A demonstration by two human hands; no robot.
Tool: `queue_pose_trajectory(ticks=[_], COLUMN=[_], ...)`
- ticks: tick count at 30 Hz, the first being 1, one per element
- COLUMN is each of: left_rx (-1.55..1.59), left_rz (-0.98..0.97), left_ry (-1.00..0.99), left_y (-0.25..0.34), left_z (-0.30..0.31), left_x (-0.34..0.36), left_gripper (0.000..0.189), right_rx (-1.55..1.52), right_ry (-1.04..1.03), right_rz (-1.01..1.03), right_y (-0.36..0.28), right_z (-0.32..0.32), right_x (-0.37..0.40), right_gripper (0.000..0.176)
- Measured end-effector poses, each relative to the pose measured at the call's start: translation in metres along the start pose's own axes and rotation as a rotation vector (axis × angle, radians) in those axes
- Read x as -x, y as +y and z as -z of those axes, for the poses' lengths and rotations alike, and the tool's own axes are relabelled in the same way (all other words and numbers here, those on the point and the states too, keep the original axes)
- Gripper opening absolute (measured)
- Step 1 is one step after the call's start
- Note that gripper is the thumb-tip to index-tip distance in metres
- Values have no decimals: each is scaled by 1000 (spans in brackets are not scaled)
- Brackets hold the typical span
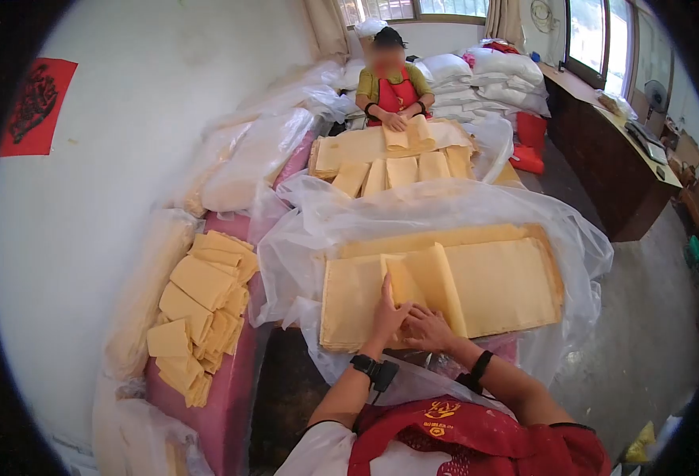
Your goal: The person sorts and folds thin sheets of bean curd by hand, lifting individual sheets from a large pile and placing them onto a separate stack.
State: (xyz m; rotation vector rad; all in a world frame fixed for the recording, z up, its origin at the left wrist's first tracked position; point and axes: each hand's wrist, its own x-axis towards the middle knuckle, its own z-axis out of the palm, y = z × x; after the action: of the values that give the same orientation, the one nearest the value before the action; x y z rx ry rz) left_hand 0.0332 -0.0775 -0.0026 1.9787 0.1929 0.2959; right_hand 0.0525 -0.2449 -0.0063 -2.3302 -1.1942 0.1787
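Note:
In the head view a wide stack of thin yellow sheets (508,282) lies in front of me on clear plastic. Across its middle is a partly folded yellow sheet (417,278), with a flap standing up on its right side. My left hand (389,314) rests on the left part of this folded sheet, one finger stretched away from me along its edge. My right hand (430,328) lies at the near edge of the same sheet, fingers extended and close to the left hand. Both hands look open and press on the sheet; what lies under the fingers is hidden.
Folded yellow pieces (198,305) are heaped on a pink surface (242,373) at left. Clear plastic (302,230) surrounds my stack. Across from me a person (397,91) handles sheets at another stack (341,151). White sacks (496,75) and a long desk (619,151) stand behind.

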Motion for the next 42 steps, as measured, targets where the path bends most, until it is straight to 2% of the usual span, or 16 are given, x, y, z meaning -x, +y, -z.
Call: queue_pose_trajectory(ticks=[3, 5, 6, 8, 11, 14, 16, 22, 26, 28, 30, 32, 33, 34, 40, 42], left_rx=[-64, -73, -112, -160, -124, -184, 98, 373, 211, 62, 125, 192, -190, -575, -980, -991], left_rz=[71, 110, -34, -179, 180, -131, 127, 309, 305, 117, 13, -93, -381, -662, -569, -545], left_ry=[16, 27, 106, 179, -58, -65, -120, 135, 165, -12, -77, -144, -82, -11, -177, -171], left_y=[-8, -19, -30, -33, -15, -41, -55, -74, 5, 44, 65, 65, 51, 38, -18, -22], left_z=[0, -3, -6, -10, -8, -11, -12, -29, -15, -14, -15, -15, -16, -18, -42, -47], left_x=[-4, -2, 0, 5, 7, 5, 2, 18, 52, 60, 57, 42, 26, 10, -38, -38], left_gripper=[76, 74, 71, 69, 60, 52, 46, 45, 49, 55, 57, 60, 59, 59, 61, 66], right_rx=[-185, -90, -93, 504, 414, 402, 414, 320, 166, 119, -650, -759, -862, -860, -603, -183], right_ry=[-66, 134, 135, 332, 333, 321, 312, 127, 75, 199, 421, 497, 568, 572, 426, 642], right_rz=[32, -4, -4, -21, -41, -24, -24, 96, 205, 212, -546, -630, -714, -710, -698, -521], right_y=[22, 45, 53, 66, 74, 74, 74, 46, 42, 45, 58, 79, 86, 87, 87, 82], right_z=[-2, -4, 0, 6, 9, 12, 16, 17, -16, -14, -22, -28, -28, -24, -14, -12], right_x=[-2, -5, -7, -9, -13, -13, -10, 26, 57, 53, 49, 40, 36, 35, 35, 36], right_gripper=[65, 62, 62, 59, 62, 63, 64, 65, 62, 47, 35, 33, 30, 30, 35, 46])
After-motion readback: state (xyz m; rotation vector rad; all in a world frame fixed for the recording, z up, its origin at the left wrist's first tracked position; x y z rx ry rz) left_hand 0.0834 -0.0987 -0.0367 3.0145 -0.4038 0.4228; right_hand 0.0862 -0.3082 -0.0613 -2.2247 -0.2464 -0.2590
